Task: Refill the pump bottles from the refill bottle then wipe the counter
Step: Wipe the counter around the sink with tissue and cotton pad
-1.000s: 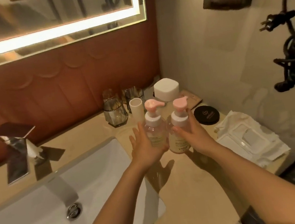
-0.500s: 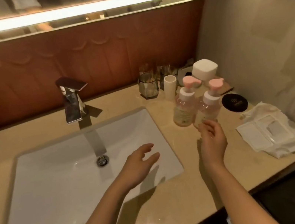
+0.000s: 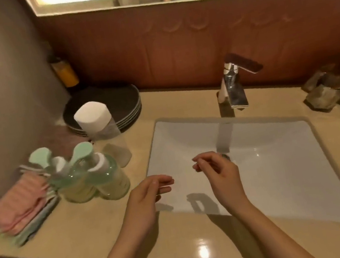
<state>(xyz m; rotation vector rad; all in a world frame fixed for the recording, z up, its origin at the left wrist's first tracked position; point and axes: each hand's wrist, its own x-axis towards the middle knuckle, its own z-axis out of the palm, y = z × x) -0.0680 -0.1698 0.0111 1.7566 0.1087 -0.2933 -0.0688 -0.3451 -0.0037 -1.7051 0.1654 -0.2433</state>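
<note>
Two clear pump bottles with green heads stand side by side on the beige counter (image 3: 85,231) left of the sink, the left bottle (image 3: 69,179) and the right bottle (image 3: 107,175). Behind them stands a clear bottle with a white cap (image 3: 98,122). Folded pink and green cloths (image 3: 22,207) lie at the far left. My left hand (image 3: 145,200) hovers at the sink's front left corner, fingers loose and empty. My right hand (image 3: 217,172) hangs over the basin, fingers loosely curled, holding nothing. The pink pump bottles are out of view.
A white sink (image 3: 270,157) with a chrome tap (image 3: 234,86) fills the middle. Dark stacked plates (image 3: 119,101) and an orange bottle (image 3: 66,74) sit at the back left. Glass tumblers (image 3: 324,89) stand at the right edge. A wall closes the left side.
The view has swung left from the pink pump bottles to the counter's left end. My right hand has left the pink bottles, and both hands now hover empty over the sink's front.
</note>
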